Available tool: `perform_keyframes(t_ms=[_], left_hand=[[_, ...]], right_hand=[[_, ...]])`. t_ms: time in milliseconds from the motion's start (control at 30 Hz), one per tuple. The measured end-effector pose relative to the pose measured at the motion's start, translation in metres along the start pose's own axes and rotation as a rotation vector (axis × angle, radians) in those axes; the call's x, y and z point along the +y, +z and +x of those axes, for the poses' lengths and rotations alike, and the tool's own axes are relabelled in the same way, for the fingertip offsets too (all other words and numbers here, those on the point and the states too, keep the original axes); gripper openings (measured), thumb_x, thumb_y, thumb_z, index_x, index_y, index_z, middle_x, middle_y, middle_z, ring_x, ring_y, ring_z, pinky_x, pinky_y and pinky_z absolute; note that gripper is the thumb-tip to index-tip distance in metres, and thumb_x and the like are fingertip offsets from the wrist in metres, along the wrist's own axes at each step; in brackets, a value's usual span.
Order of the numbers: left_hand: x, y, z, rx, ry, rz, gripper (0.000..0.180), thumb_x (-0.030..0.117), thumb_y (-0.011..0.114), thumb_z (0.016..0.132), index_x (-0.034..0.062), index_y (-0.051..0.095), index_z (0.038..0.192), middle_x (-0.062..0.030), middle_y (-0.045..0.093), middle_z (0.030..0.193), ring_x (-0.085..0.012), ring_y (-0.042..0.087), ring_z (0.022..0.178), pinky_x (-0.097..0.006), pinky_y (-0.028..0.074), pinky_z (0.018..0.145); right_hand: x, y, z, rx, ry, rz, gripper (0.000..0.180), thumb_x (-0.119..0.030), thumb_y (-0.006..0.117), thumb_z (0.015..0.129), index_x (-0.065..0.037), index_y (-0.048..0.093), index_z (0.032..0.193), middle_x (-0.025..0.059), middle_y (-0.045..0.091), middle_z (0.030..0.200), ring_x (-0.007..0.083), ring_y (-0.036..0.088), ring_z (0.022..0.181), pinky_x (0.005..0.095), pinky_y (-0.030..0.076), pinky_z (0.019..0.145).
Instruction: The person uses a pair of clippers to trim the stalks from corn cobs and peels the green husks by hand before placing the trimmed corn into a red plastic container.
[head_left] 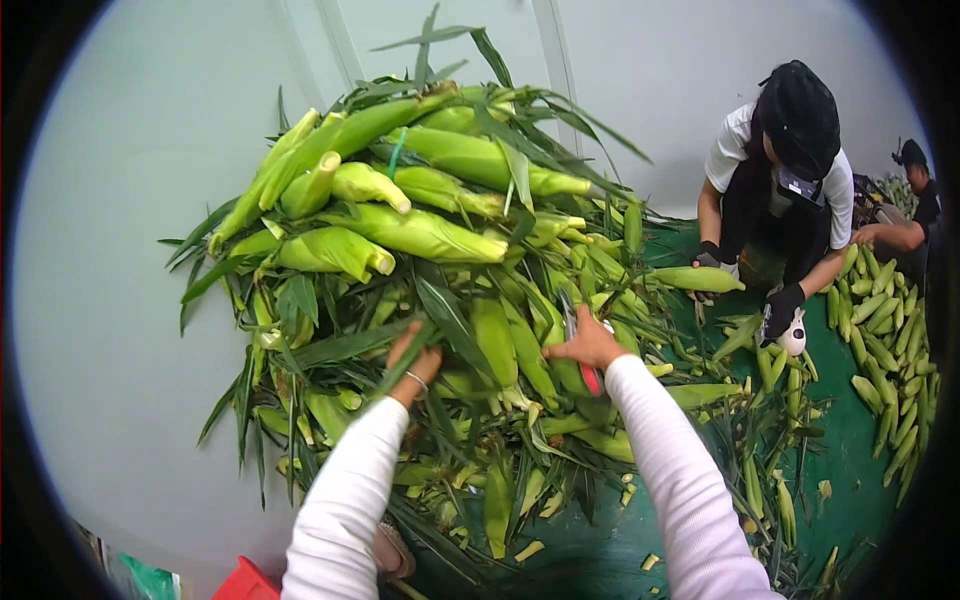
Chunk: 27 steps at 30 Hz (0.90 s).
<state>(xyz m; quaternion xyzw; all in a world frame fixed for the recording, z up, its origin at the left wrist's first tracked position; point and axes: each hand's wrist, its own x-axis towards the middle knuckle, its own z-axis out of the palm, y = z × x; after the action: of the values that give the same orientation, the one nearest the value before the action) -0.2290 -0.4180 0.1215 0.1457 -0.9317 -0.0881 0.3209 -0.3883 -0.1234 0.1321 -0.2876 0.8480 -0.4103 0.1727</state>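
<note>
A tall heap of green corn ears (420, 232) in their husks, mixed with long leaves, fills the space before me. My left hand (414, 362), with a thin band round the wrist, is in the leaves on the heap's near side. A long corn leaf (402, 362) crosses that hand and hides its fingers, so its grip is unclear. To its right, my right hand (590, 343) is closed round pruning shears (591, 378) with a red handle; their metal blade points up among the husks. An upright corn ear (493, 340) stands between my hands.
At the right crouches a person (790, 150) in dark gloves, with a corn ear (697, 279) in one hand and a white-handled tool (793, 335) in the other. Beyond sits another person (912, 215) by a corn pile (885, 330). Husk scraps litter the green floor (840, 440). A red container (247, 580) stands lower left.
</note>
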Motion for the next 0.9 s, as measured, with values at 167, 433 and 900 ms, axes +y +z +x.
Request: perform_keyframes(t_ms=[167,433,900], left_hand=[[0.024,0.035,-0.141,-0.465,-0.165,0.049,0.027,0.022,0.053,0.087,0.0025,0.061,0.104,-0.0213,0.065,0.084,-0.0346,0.064,0.074,-0.045,0.052,0.068],[0.097,0.016,-0.366,-0.908,-0.517,-0.344,0.061,0.046,0.055,0.084,0.0072,0.048,0.131,-0.0225,0.058,0.12,-0.04,0.056,0.107,-0.043,0.043,0.093],[0.112,-0.181,-0.266,-1.465,-0.157,-0.047,0.053,0.05,0.058,0.083,0.0047,0.066,0.109,-0.0145,0.068,0.105,-0.0311,0.062,0.095,-0.038,0.047,0.086]], right_hand=[[0.057,0.063,-0.069,0.102,0.03,0.08,0.094,-0.041,0.08,0.063,0.007,0.031,0.128,0.032,0.051,0.122,0.0403,0.054,0.113,0.04,0.042,0.099],[0.124,0.102,-0.224,-0.08,0.063,0.0,0.071,-0.035,0.079,0.061,-0.009,0.051,0.121,0.0182,0.059,0.118,0.0352,0.058,0.107,0.0415,0.046,0.093],[0.192,0.047,-0.476,0.297,0.406,0.376,0.037,-0.007,0.064,0.066,-0.003,0.05,0.1,0.0083,0.058,0.083,0.0188,0.055,0.074,0.0339,0.046,0.065]])
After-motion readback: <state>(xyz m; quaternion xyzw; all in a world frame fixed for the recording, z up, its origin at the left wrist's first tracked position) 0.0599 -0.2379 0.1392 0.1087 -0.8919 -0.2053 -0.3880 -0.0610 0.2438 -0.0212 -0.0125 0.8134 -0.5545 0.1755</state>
